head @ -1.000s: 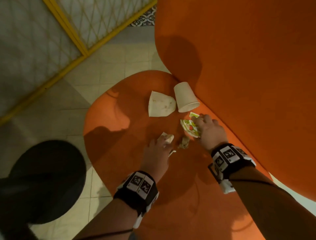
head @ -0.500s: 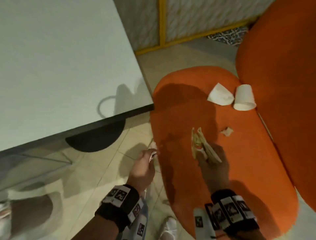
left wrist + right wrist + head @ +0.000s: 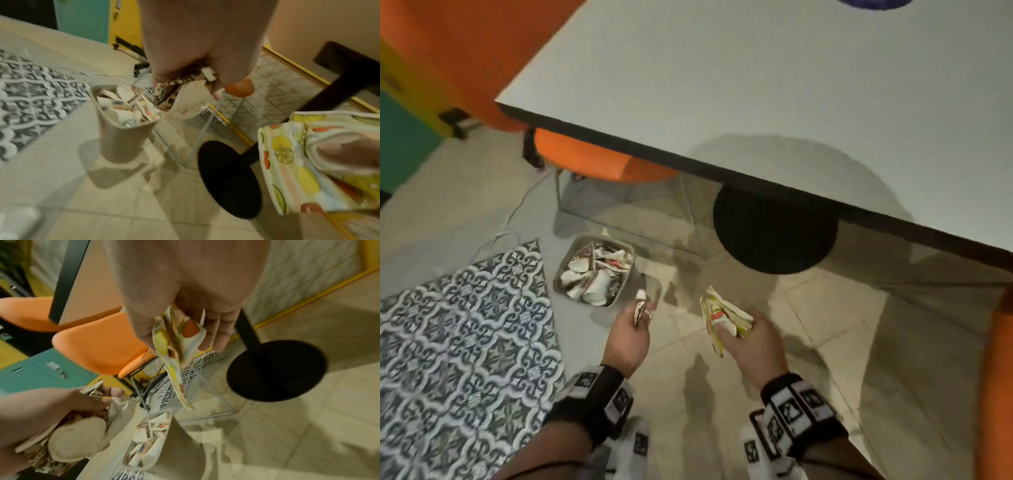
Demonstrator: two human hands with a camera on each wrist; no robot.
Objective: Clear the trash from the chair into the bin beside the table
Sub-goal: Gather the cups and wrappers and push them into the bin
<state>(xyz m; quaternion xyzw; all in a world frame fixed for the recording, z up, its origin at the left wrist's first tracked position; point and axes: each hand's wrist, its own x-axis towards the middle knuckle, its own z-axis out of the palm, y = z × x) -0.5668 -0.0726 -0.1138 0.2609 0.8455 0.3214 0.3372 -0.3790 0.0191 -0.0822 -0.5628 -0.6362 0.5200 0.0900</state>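
Note:
A grey bin (image 3: 595, 270) stands on the floor beside the table, full of paper scraps; it also shows as the bin (image 3: 121, 141) and the bin (image 3: 152, 439). My left hand (image 3: 631, 329) grips a crumpled brown-spotted paper wrapper (image 3: 174, 95), just right of the bin and near its rim. My right hand (image 3: 746, 339) holds a flattened fruit-print paper cup (image 3: 722, 315) further right, over bare floor; its strawberry and lemon print shows on the fruit-print cup (image 3: 174, 344). The chair with the trash is out of view, apart from an orange edge (image 3: 996, 359) at the right.
The white table (image 3: 756, 85) with a dark edge spans the upper view; its black round base (image 3: 774, 233) stands right of the bin. Another orange chair (image 3: 592, 157) sits beyond the bin. Patterned tiles (image 3: 458, 342) cover the floor at left.
My view has swung from the orange chair seat to the floor under the table. Both hands have carried their trash off the chair towards the bin.

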